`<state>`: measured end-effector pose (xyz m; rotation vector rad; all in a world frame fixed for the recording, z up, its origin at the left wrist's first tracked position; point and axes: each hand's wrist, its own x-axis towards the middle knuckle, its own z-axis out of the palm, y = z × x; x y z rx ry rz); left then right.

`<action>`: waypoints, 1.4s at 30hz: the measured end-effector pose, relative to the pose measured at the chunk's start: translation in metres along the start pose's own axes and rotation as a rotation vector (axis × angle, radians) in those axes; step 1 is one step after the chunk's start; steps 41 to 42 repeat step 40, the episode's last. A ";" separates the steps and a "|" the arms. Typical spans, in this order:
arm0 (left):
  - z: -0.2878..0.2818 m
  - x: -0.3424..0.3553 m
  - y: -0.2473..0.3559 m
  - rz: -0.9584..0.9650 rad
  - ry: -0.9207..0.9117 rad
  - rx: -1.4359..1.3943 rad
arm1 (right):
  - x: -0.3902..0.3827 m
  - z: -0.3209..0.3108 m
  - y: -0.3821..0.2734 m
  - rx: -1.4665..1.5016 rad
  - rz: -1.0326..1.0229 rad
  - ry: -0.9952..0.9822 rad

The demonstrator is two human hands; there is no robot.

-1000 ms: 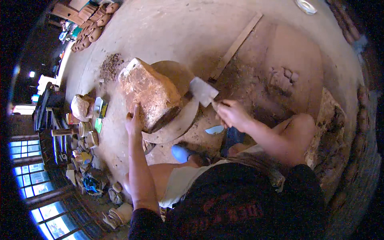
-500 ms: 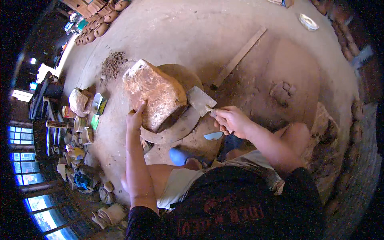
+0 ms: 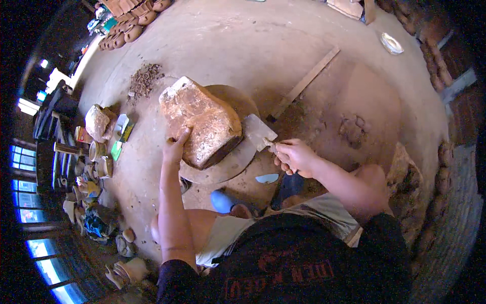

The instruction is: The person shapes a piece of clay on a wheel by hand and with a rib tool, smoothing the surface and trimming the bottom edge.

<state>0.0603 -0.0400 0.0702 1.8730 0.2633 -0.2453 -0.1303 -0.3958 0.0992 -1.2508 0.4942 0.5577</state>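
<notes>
A large rough block [image 3: 206, 119], orange-brown with whitish patches, leans tilted over a round flat disc [image 3: 230, 162] on the floor. My left hand [image 3: 175, 148] grips the block by its near left edge, thumb on the upper face, the other fingers partly hidden. In my right hand [image 3: 296, 156] is a trowel [image 3: 259, 133] with a flat grey blade, fingers wrapped round its handle. The blade lies close beside the block's right edge; whether they touch I cannot tell.
A wooden strip [image 3: 306, 81] lies beyond the trowel. Dark crumbs [image 3: 145, 80] are heaped at the far left. Pots and containers [image 3: 98, 157] crowd the left side. Clay pieces [image 3: 124, 33] are stacked far left. A pale half-round piece [image 3: 267, 178] lies near my feet.
My view has shifted slightly. My left thumb lies a little farther right on the block. The trowel stays beside the block's right edge, with its blade turned a little.
</notes>
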 end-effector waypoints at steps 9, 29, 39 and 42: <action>0.003 0.005 -0.012 -0.043 0.044 0.112 | 0.008 0.013 -0.003 -0.195 -0.069 0.099; -0.013 0.029 -0.055 0.059 0.121 0.156 | 0.018 0.047 0.019 0.003 -0.129 0.094; 0.002 0.017 -0.030 -0.020 0.097 0.106 | 0.024 0.023 0.002 -0.055 -0.078 0.023; 0.001 0.014 -0.031 -0.001 0.103 0.145 | 0.023 0.023 0.003 -0.053 -0.078 0.023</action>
